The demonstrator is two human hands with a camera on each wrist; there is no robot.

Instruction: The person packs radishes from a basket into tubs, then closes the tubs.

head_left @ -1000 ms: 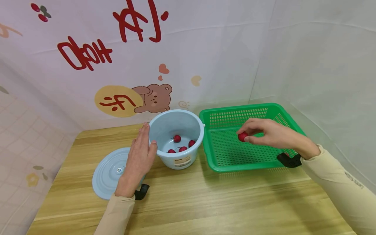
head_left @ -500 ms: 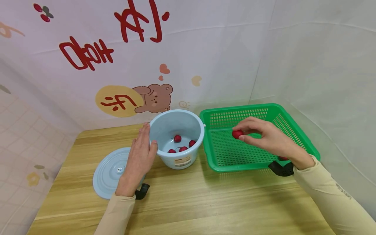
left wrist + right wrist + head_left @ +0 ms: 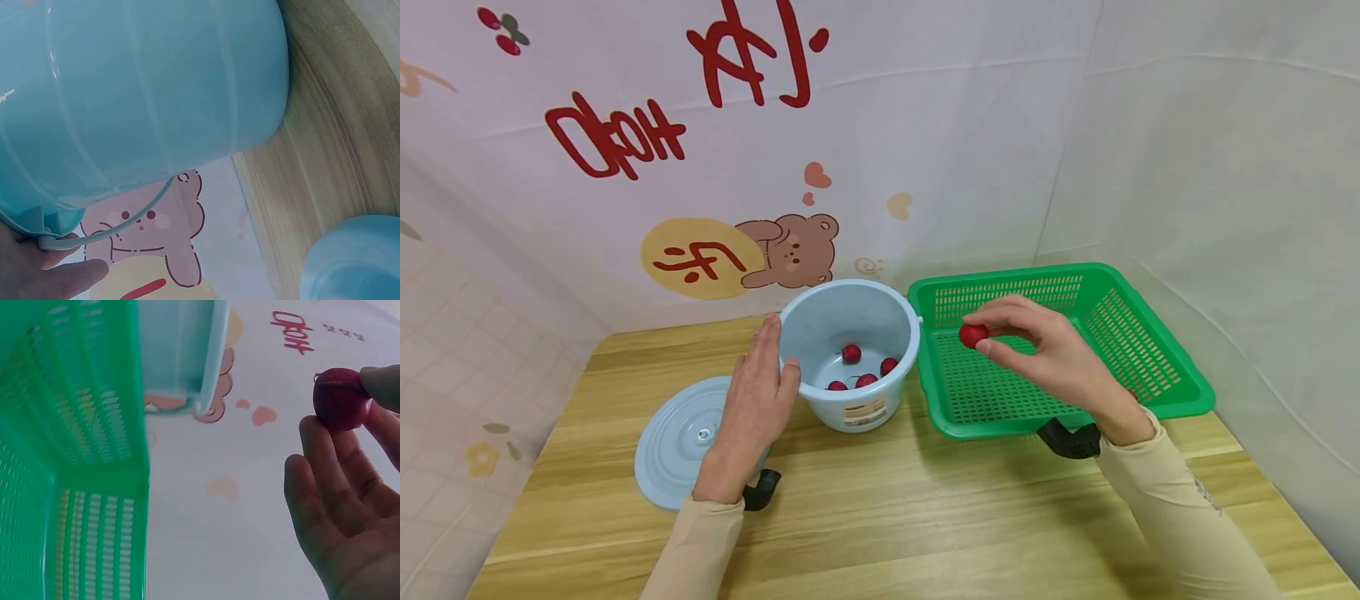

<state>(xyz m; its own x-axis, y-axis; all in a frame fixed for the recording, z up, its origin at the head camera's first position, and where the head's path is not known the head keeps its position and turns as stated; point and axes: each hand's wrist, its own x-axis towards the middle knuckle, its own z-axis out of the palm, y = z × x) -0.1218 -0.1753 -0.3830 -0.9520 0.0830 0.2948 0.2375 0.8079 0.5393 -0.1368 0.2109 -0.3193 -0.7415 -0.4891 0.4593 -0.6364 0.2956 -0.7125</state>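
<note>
My right hand (image 3: 1037,350) pinches a small round red radish (image 3: 973,335) between thumb and fingertips, above the left part of the green basket (image 3: 955,431). A thin root tail shows on this radish (image 3: 340,400) in the right wrist view. My left hand (image 3: 752,400) rests its straight fingers against the left side of the light blue bucket (image 3: 850,414), thumb at the rim. Several radishes (image 3: 851,354) lie on the bucket's bottom. In the left wrist view, fingertips of the left hand (image 3: 56,275) show beside the bucket's handle (image 3: 119,228).
A light blue lid (image 3: 673,442) lies on the wooden table (image 3: 880,517) left of the bucket, partly under the left forearm. Another red piece (image 3: 1132,395) peeks out in the basket behind the right wrist. A printed cloth (image 3: 970,125) hangs behind.
My right hand has moved left over the basket with the radish, toward the bucket, rising slightly. The left hand and the bucket have stayed in place.
</note>
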